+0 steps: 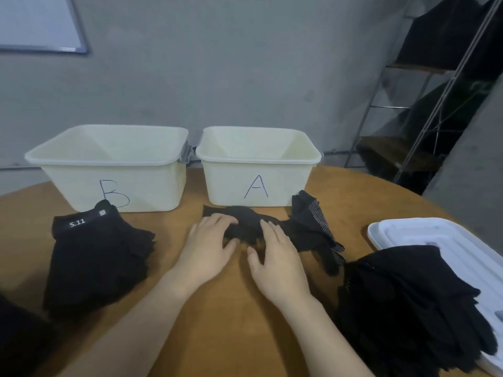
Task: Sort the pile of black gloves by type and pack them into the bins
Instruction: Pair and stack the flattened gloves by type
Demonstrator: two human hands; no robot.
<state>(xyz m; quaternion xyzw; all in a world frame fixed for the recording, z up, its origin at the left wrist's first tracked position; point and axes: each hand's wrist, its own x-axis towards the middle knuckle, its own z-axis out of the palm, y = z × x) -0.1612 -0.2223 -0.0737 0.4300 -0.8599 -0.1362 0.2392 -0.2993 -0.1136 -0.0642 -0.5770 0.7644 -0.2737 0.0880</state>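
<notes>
Glove in hand [246, 227]: thin black, lying flat on the tabletop [217, 308] just in front of bin A, partly under both hands.
Left hand [211, 246]: fingers fairly straight, resting on the glove's left part, thumb tucked at its near edge; pressing rather than gripping.
Right hand [277, 259]: fingers spread and straight over the glove's right part, thumb at the near edge; likewise flat, nothing clamped.
Step, judged: smoothing or folding this glove before it goes to a bin.
Dotted gloves [313, 227]: small heap with white grip dots, touching the right end of the handled glove, beside bin A.
Stack at left [95, 262]: neat black gloves with a "5.11" cuff label, in front of bin B, well apart from the hands.
Unsorted pile [408, 308]: large black heap at the right, lying partly on a white tray [402, 232].
Bin A [258, 170]: cream, inside looks bare as far as visible.
Bin B [114, 167]: cream, same.
Progress, judged: sorting partway, packing not yet begun.
Risk 1: dragging the dotted heap along, since it touches the glove.
Risk 2: wrong type chosen, all being black and alike.
Risk 3: thin fabric bunching under flat palms, spoiling the fold.
</notes>
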